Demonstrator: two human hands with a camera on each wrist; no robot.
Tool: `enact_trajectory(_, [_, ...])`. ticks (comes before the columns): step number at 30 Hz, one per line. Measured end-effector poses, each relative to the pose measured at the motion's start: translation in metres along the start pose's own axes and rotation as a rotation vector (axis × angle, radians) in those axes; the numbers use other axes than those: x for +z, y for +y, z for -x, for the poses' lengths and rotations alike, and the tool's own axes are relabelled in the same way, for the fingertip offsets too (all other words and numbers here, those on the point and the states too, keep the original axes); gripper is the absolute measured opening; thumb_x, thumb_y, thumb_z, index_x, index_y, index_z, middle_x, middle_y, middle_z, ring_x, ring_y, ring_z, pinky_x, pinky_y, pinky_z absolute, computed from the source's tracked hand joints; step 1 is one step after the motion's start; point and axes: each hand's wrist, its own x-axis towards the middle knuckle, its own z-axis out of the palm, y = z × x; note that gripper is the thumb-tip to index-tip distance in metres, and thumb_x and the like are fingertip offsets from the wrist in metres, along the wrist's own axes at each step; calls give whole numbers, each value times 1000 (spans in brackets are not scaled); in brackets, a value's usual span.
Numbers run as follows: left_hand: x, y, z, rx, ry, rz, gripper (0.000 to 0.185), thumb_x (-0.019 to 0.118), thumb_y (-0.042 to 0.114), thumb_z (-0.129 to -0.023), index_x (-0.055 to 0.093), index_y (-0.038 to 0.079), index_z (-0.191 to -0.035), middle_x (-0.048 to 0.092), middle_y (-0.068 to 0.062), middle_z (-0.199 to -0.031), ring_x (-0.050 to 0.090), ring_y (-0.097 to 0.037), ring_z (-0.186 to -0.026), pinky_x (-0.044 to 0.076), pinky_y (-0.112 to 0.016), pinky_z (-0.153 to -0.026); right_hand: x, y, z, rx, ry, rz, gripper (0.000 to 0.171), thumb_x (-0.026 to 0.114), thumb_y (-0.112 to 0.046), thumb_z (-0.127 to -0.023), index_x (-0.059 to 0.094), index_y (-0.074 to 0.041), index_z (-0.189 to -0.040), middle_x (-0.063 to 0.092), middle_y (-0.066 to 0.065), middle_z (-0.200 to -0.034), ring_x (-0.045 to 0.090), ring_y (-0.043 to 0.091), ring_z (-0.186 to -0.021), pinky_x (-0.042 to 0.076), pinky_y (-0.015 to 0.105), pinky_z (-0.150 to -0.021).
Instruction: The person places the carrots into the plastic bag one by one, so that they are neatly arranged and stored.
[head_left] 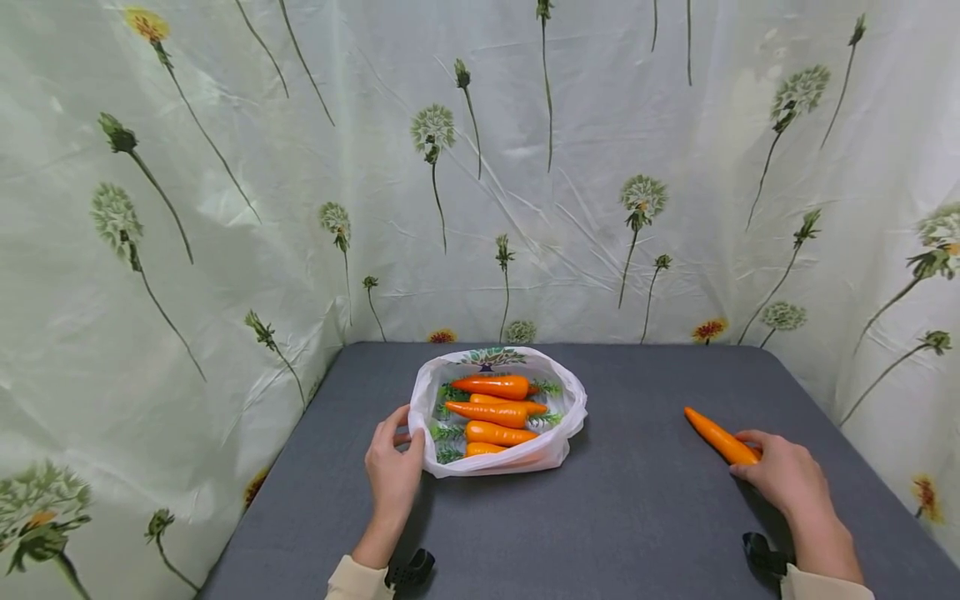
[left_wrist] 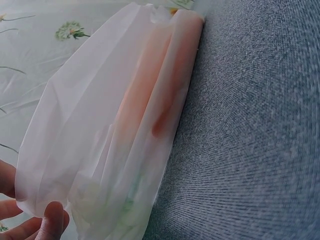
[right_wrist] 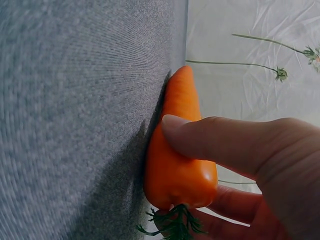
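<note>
The person shows 2 bare hands, the left hand (head_left: 393, 471) and the right hand (head_left: 783, 479), with no rings or gloves visible. Each forearm ends in a pale cream sleeve cuff: the left sleeve (head_left: 357, 582) and the right sleeve (head_left: 825, 592). A small black strap mount (head_left: 409, 570) sits at the left wrist, and a second black mount (head_left: 763, 553) sits at the right wrist.

A grey table (head_left: 645, 517) stands before a flower-printed cloth backdrop (head_left: 225, 167).
</note>
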Motion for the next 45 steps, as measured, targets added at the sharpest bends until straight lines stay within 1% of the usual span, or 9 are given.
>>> enact_trajectory(4, [0, -1, 0, -6, -2, 1, 38, 75, 6, -87, 69, 8, -124, 67, -7, -107, 65, -20, -80, 57, -43, -70, 2, -1, 0, -2, 3, -1, 68, 86, -35, -78, 61, 3, -128, 62, 34, -110, 59, 44, -87, 45, 55, -67])
enact_trajectory(8, [0, -1, 1, -13, -8, -3, 38, 75, 7, -87, 69, 9, -125, 67, -6, -107, 65, -19, -80, 57, -38, -69, 3, -1, 1, -1, 7, -5, 69, 86, -36, -77, 62, 2, -129, 61, 34, -112, 59, 44, -88, 45, 55, -66])
enact_trajectory(12, [0, 0, 0, -12, -7, -5, 39, 76, 7, -87, 69, 9, -125, 67, -6, -107, 66, -19, -80, 56, -33, -67, 2, -2, 1, -26, 26, -3, 67, 86, -36, -77, 63, 1, -128, 61, 34, -114, 59, 45, -89, 45, 55, -67])
enact_trajectory(16, [0, 0, 0, -3, 1, -1, 39, 76, 6, -87, 70, 9, -125, 67, -6, -107, 66, -18, -79, 55, -31, -66, 1, -4, 1, -54, 44, -10, 67, 86, -37, -77, 64, 1, -127, 63, 33, -114, 60, 43, -88, 45, 54, -68])
enact_trajectory(23, [0, -1, -1, 9, 5, 0, 38, 75, 5, -87, 70, 8, -124, 67, -6, -107, 66, -19, -79, 55, -33, -67, 3, -11, 0, -64, 53, -21, 66, 85, -37, -78, 64, 2, -127, 62, 33, -118, 60, 39, -87, 45, 53, -69])
enact_trajectory(31, [1, -3, 0, 16, 3, -3, 38, 75, 5, -87, 70, 8, -124, 67, -6, -106, 65, -19, -79, 56, -38, -68, 4, -19, 0, -89, 49, -30, 64, 84, -37, -80, 65, 1, -128, 61, 34, -118, 59, 41, -89, 45, 54, -71])
enact_trajectory(40, [1, -3, -1, 2, -3, -1, 38, 75, 6, -87, 70, 9, -125, 67, -7, -107, 66, -21, -80, 57, -42, -69, -1, -30, 4, -103, 39, -32, 63, 83, -36, -81, 64, 0, -130, 62, 33, -119, 60, 38, -89, 46, 52, -70])
enact_trajectory(43, [1, -3, -1, 7, -4, 5, 38, 75, 6, -87, 69, 8, -125, 67, -7, -107, 66, -22, -80, 57, -43, -69, -2, -34, 5, -114, 43, -31, 61, 82, -35, -82, 64, -1, -130, 63, 31, -118, 60, 35, -87, 45, 49, -68])
enact_trajectory(45, [1, -2, -1, 10, -4, 4, 38, 75, 6, -87, 69, 8, -125, 67, -7, -107, 66, -22, -79, 57, -41, -68, -2, -37, 6, -128, 47, -31, 60, 82, -34, -83, 64, -2, -130, 64, 30, -116, 60, 33, -85, 45, 46, -66])
